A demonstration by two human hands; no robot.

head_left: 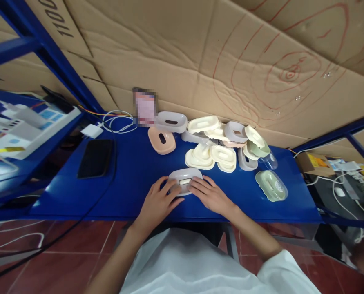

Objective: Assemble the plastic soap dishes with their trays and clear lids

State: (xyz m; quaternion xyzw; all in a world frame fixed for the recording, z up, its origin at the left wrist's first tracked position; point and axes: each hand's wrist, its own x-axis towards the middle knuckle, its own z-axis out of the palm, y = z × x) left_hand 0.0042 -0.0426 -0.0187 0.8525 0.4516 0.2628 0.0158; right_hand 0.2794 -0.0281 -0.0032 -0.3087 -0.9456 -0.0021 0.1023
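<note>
A pale grey-lilac soap dish [185, 178] with a cream insert sits on the blue table [126, 183] near its front edge. My left hand [159, 201] rests on its left side with fingers pressed against it. My right hand [211, 196] covers its right side the same way. Both hands hold the dish together flat on the table.
Behind it lie several loose dishes and lids: cream ones [200, 157], a pink one [161, 140], a grey one [171, 121], and a green one with a clear lid [271, 185] at the right. A black phone [96, 158] lies left. Cables and a white charger [92, 130] sit at the back left.
</note>
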